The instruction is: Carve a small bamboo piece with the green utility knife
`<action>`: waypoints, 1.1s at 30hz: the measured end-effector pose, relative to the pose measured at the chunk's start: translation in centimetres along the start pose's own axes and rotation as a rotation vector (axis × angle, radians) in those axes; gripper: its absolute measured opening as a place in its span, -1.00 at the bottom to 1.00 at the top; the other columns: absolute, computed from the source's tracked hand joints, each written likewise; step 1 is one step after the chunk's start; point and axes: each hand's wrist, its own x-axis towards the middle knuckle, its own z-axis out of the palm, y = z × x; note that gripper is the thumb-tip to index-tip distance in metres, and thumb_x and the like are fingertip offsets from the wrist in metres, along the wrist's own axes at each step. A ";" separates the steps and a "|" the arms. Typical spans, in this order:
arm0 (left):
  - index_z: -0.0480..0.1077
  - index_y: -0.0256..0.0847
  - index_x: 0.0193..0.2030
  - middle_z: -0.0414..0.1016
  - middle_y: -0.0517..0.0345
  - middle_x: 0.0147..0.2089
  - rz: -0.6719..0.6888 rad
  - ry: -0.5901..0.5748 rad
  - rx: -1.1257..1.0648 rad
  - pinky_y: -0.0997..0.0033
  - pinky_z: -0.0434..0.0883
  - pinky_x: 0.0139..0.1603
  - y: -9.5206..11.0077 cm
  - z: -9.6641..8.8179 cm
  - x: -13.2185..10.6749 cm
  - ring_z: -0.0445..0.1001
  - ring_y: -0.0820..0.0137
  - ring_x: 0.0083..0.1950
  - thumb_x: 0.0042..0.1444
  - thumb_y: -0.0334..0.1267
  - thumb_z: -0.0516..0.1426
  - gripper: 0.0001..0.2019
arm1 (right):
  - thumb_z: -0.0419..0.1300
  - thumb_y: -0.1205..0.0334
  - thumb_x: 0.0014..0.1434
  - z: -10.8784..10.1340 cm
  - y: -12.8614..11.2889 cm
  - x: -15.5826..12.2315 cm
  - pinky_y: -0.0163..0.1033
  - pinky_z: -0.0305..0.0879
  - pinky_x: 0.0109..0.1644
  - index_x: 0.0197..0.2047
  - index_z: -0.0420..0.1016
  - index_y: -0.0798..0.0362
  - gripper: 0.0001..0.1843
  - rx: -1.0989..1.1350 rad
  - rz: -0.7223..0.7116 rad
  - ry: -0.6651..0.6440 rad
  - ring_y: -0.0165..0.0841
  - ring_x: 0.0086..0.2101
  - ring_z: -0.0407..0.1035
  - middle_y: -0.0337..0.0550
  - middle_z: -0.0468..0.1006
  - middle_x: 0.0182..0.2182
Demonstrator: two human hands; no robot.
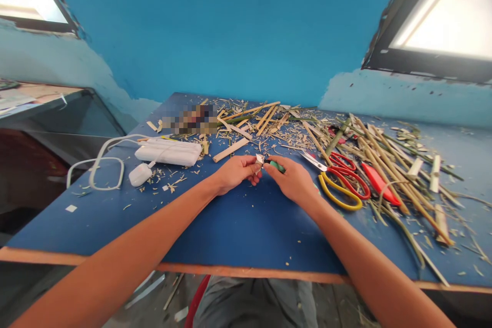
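Note:
Over the blue table, my left hand (240, 173) is closed, pinching a small pale piece (260, 158) that looks like bamboo or wood. Close beside it, my right hand (291, 178) wraps round a green-and-black-handled knife (277, 166); the blade is hard to make out where the hands meet. To the right of my right hand lie scissors with a red handle (346, 174) and another yellow handle loop (338, 200). A flat bamboo strip (231, 149) rests just beyond my left hand.
A white power strip (169, 151) with a plug (140, 175) and looped cable sits at the left. Bamboo sticks (395, 169) pile up at the right beside a red-handled tool (378, 183). Shavings (284, 136) cover the back of the table (253, 230). A blue wall (230, 25) stands behind.

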 end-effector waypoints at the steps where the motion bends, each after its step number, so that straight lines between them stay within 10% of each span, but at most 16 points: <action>1: 0.31 -0.32 -0.36 0.38 0.17 -0.45 0.001 0.004 0.005 0.45 0.36 -0.36 0.1 0.1 0.0 0.37 0.53 -0.47 0.04 -0.11 0.13 -0.74 | -0.02 -0.07 0.13 0.0 0.0 0.0 -0.15 0.24 -0.09 -0.05 0.43 -0.13 -0.59 -0.002 -0.001 0.005 -0.24 -0.13 0.38 -0.20 0.51 -0.11; 33: 0.30 -0.30 -0.31 0.36 0.18 -0.44 -0.059 0.025 -0.141 0.49 0.29 -0.41 0.7 -0.2 -0.3 0.33 0.55 -0.48 0.02 -0.04 0.14 -0.69 | 0.03 -0.09 0.10 -1.0 1.3 0.3 -0.14 0.26 -0.07 -0.08 0.46 -0.11 -0.59 0.114 -0.055 -0.059 -0.24 -0.16 0.41 -0.19 0.54 -0.15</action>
